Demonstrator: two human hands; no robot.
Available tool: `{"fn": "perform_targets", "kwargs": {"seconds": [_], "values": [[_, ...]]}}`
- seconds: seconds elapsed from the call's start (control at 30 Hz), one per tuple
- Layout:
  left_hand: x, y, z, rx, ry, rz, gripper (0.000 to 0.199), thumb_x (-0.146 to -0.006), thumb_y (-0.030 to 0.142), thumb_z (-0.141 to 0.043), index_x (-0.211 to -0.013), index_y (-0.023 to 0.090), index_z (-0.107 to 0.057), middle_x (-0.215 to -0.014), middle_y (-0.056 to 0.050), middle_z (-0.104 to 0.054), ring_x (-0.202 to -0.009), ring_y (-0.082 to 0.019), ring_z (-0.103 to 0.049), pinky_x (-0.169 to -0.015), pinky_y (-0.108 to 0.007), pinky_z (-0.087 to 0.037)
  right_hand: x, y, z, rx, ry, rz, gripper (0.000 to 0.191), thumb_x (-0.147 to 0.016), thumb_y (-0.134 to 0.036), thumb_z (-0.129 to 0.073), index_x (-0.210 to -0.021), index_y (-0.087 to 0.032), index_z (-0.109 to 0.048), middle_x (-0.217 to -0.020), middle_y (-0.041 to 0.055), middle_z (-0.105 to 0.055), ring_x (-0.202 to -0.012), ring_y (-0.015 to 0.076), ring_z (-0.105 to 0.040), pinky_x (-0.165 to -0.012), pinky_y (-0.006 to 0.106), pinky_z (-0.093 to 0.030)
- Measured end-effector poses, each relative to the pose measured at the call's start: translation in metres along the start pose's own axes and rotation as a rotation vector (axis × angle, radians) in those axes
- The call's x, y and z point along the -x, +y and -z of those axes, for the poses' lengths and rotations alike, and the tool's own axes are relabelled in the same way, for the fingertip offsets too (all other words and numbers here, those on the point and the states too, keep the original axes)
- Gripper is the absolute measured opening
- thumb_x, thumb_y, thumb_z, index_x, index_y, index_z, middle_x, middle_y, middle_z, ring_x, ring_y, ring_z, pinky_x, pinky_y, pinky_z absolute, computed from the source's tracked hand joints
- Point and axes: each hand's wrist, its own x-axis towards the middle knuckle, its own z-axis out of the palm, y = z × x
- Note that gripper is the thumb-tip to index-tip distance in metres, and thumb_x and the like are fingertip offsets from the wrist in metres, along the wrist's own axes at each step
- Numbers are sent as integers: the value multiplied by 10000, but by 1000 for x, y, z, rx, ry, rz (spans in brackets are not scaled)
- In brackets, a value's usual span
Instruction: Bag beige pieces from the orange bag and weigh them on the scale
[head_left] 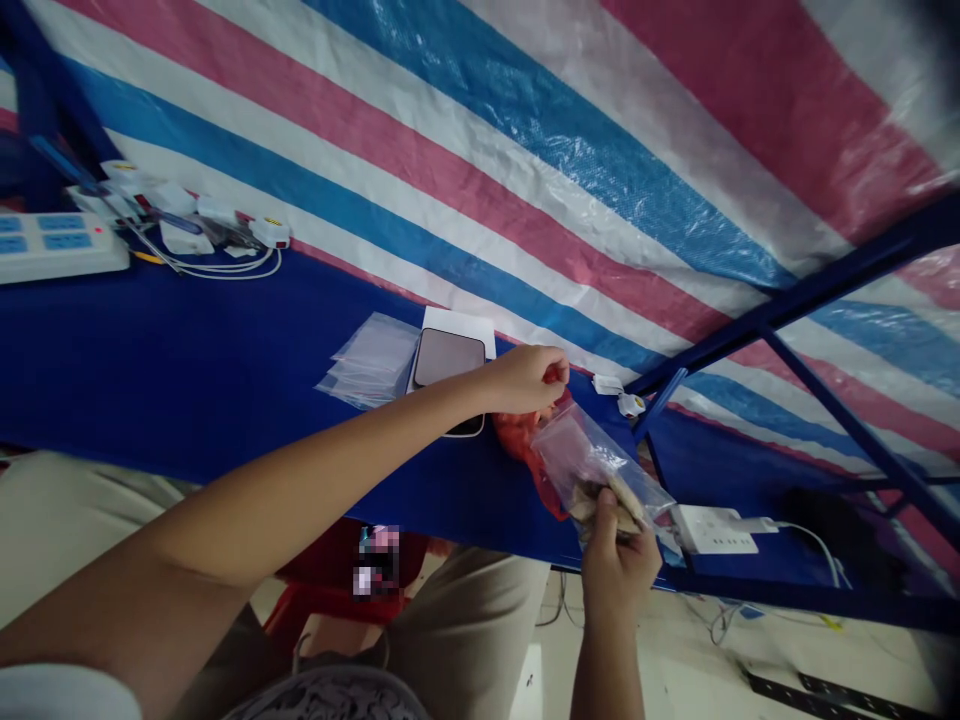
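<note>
A tarpaulin (480,170) is showing wide diagonal stripes of pink, white and blue, and a table cover (187,340) is showing solid royal blue. A red plastic bag (521,445) is showing a bright orange-red, a clear plastic bag (600,465) is revealing tan contents, a power strip (52,245) is pairing white casing with blue sockets, and a metal frame (825,290) is showing dark blue

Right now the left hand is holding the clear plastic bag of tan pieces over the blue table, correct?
No, wrong hand. The head view shows the right hand holding the clear plastic bag of tan pieces over the blue table. The left hand is on the red plastic bag.
</note>
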Motion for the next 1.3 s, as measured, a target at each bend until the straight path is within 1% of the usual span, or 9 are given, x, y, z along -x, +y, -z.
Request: {"fn": "perform_targets", "kwargs": {"seconds": [0.17,0.4,0.5,0.6,0.8,0.9,1.03,1.13,1.3], "values": [[-6,-2,-11,261,-85,-71,225,-832,104,-527,-1022,156,-635,-990,-58,-713,-867,-132,-659,-826,-283,-515,-23,-16,7,128,-84,125,565,-868,-616,-624,-1109,-124,-761,-1019,170,-777,-952,305,-723,-819,357,-537],[-11,-2,-5,260,-23,-114,321,-771,43,-520,-1039,154,-659,-1157,-94,-701,-1069,-171,-655,-927,-312,-519,-52,-23,19,176,-29,88,587,-846,-605,-633,-1097,-94,-773,-980,185,-780,-950,331,-717,-799,373,-523],[-9,-3,-3,326,-52,-43,366,-770,38,-508,-1084,161,-651,-1180,-90,-697,-896,-138,-671,-841,-299,-539,-55,-17,16,169,-66,71,587,-842,-617,-637,-1076,-95,-771,-983,189,-779,-942,334,-717,-794,377,-519],[-7,-1,-5,481,-84,60,382,-785,46,-506,-1128,166,-622,-1239,-91,-672,-674,-68,-609,-719,-271,-533,-58,-18,17,204,-186,192,548,-869,-608,-617,-1073,-119,-759,-952,165,-777,-894,306,-711,-785,364,-509],[0,8,-8,752,-82,125,325,-789,57,-557,-1097,141,-614,-1266,-137,-634,-616,-58,-586,-714,-326,-530,-86,-55,28,425,-451,481,387,-903,-525,-590,-979,-179,-745,-888,112,-752,-800,256,-685,-713,322,-451],[5,11,-8,803,-55,141,285,-801,77,-581,-1074,148,-623,-1254,-127,-643,-629,-56,-590,-757,-333,-529,-102,-80,18,566,-645,562,270,-919,-432,-577,-937,-212,-735,-897,87,-751,-770,229,-674,-658,300,-397],[9,9,-5,791,-8,163,225,-822,109,-607,-1042,150,-633,-1121,-94,-688,-638,-66,-603,-743,-302,-512,-117,-98,-10,638,-788,595,192,-922,-363,-592,-907,-212,-710,-820,74,-742,-737,214,-664,-637,285,-357],[11,6,-4,799,7,161,191,-832,122,-607,-1016,158,-639,-1005,-68,-700,-632,-75,-596,-705,-285,-499,-121,-103,-25,622,-838,598,215,-928,-366,-588,-841,-196,-688,-775,83,-733,-704,207,-657,-623,279,-345],[11,2,-2,823,18,168,178,-832,136,-622,-1007,159,-641,-875,-30,-682,-659,-90,-601,-704,-277,-487,-124,-108,-28,554,-843,624,262,-935,-410,-582,-829,-195,-689,-735,52,-715,-637,179,-600,-591,279,-316]]}}
